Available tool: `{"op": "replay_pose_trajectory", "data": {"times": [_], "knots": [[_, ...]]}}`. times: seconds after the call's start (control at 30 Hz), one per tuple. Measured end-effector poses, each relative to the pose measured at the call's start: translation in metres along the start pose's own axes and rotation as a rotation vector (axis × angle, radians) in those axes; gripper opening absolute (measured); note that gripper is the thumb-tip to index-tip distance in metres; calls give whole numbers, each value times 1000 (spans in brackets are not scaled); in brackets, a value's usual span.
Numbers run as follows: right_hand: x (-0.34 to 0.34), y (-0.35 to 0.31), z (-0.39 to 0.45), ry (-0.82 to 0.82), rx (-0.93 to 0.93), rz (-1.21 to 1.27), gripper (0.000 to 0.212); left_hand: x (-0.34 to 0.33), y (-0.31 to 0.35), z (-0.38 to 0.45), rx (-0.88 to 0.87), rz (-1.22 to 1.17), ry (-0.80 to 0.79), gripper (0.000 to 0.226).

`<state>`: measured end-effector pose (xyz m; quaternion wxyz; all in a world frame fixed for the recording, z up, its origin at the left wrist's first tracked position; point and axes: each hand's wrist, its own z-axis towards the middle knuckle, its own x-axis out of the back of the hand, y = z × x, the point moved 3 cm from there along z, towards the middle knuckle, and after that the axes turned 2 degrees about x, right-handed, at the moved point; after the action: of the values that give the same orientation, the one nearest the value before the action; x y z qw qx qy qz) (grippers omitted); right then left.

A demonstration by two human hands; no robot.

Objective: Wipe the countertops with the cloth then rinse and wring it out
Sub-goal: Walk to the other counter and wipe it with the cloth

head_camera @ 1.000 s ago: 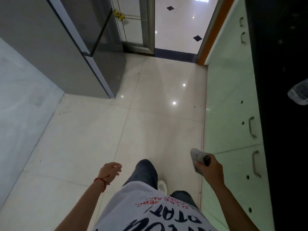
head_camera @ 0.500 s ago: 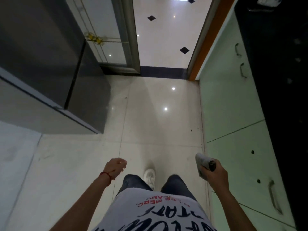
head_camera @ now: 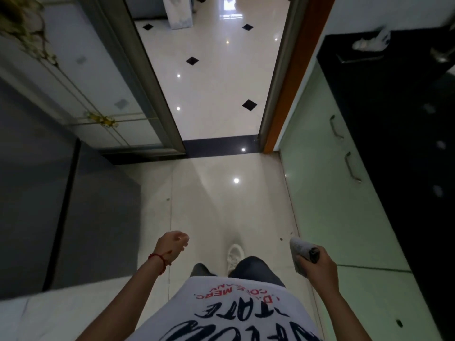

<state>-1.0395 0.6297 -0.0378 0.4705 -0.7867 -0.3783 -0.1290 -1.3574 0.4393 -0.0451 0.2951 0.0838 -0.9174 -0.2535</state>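
Note:
My right hand is closed around a bunched grey-white cloth, held at waist height beside the pale green cabinet fronts. My left hand, with a red thread on its wrist, hangs free over the floor with loosely curled fingers and nothing in it. The black countertop runs along the right edge, well above and to the right of the cloth. At its far end the counter holds a whitish object that is too blurred to identify.
Pale green cabinet doors with metal handles line the right side. A dark grey fridge stands on the left. Glossy floor tiles lead to an open doorway with a dark threshold strip. One white shoe is forward.
The view has advanced along the kitchen toward the doorway and tilted up. The fridge has slid back on the left. Both hands keep their pose, the right still holding the cloth.

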Motion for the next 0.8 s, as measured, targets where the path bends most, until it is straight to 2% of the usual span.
{"op": "replay_pose_trajectory", "data": {"times": [0.2, 0.37, 0.57, 0.8], "knots": [[6, -101, 79, 41, 79, 4, 23, 30, 74, 74, -9, 30, -38, 24], [6, -152, 130, 127, 30, 134, 30, 40, 155, 146, -95, 134, -115, 26], [-2, -182, 165, 298, -150, 274, 36, 49, 266, 228, -241, 376, -243, 27], [-10, -191, 174, 549, -367, 425, 41, 23, 399, 274, -537, 692, -411, 27]]}}
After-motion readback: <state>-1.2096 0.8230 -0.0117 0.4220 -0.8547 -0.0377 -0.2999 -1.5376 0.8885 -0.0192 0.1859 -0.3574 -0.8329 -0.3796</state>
